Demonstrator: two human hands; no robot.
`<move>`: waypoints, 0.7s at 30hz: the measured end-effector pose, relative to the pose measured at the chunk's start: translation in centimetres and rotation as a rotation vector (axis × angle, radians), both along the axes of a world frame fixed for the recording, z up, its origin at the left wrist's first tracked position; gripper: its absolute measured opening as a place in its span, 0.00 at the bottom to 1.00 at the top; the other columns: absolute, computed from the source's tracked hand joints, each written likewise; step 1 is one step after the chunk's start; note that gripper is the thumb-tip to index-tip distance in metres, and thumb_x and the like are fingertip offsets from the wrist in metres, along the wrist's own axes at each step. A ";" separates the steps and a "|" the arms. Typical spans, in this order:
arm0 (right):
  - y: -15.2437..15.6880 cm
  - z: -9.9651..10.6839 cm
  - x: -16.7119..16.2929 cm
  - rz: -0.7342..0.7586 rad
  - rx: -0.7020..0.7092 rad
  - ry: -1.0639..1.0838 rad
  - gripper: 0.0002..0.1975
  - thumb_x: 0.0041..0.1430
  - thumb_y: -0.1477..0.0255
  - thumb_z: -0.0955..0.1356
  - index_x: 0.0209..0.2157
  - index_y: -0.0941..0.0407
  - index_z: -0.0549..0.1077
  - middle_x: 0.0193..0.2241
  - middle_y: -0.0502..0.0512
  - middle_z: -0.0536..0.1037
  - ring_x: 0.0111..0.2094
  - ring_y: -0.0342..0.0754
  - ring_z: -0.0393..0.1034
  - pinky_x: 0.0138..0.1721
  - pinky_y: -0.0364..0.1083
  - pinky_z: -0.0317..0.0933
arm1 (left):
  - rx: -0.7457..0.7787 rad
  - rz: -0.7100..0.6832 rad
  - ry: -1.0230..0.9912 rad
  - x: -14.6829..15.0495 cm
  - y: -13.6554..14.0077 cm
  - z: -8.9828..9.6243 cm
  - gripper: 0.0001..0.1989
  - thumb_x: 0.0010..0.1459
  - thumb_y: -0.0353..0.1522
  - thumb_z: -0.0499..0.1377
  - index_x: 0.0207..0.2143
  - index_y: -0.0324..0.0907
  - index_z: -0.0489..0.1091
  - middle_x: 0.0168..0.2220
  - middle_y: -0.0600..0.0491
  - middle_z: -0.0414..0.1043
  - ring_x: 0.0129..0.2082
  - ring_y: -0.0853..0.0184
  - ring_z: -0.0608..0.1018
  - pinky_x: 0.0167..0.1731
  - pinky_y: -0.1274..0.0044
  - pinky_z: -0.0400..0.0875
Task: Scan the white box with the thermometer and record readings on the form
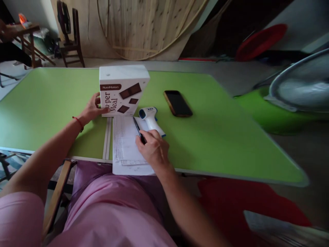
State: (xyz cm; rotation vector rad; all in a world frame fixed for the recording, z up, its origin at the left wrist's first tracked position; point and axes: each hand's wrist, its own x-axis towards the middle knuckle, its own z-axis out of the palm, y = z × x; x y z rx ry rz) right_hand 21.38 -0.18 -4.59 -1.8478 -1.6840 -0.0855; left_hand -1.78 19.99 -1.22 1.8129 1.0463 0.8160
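A white box with brown pictures and the print "NutriMotion" stands upright on the green table. My left hand grips its lower left edge, thumb across the front and the other fingers at the side, partly hidden. In my right hand is a dark pen, its tip pointing away from me above the sheets of paper. The sheets carry small writing and overhang the table's near edge. Just beyond my right hand lies a white and blue infrared thermometer, partly over the paper.
A phone in a brownish case lies right of the thermometer on the green table. Past the table's right side are a green basin and a metal one. A wooden chair stands behind; part of a person shows far left.
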 end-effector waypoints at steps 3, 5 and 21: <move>0.0 0.0 0.0 0.003 -0.002 0.012 0.17 0.60 0.71 0.67 0.45 0.56 0.84 0.34 0.61 0.80 0.34 0.53 0.74 0.33 0.48 0.64 | -0.157 0.042 -0.148 0.4 -0.5 0.7 0.38 0.40 0.40 0.78 0.50 0.38 0.67 0.53 0.37 0.77 0.51 0.54 0.81 0.52 0.60 0.79; 0.1 -0.1 0.0 0.000 0.001 0.032 0.18 0.60 0.74 0.65 0.46 0.56 0.84 0.33 0.61 0.80 0.34 0.53 0.75 0.33 0.48 0.64 | -0.180 0.113 -0.117 0.2 -1.5 1.8 0.38 0.37 0.44 0.79 0.48 0.38 0.70 0.50 0.38 0.78 0.49 0.55 0.81 0.49 0.61 0.79; -0.3 1.2 0.5 -0.002 -0.305 0.025 0.07 0.60 0.72 0.67 0.35 0.55 0.79 0.35 0.59 0.78 0.32 0.50 0.70 0.28 0.44 0.52 | -0.236 0.151 -0.232 -0.9 -16.3 3.3 0.33 0.56 0.58 0.67 0.45 0.37 0.77 0.44 0.42 0.83 0.40 0.54 0.83 0.36 0.70 0.77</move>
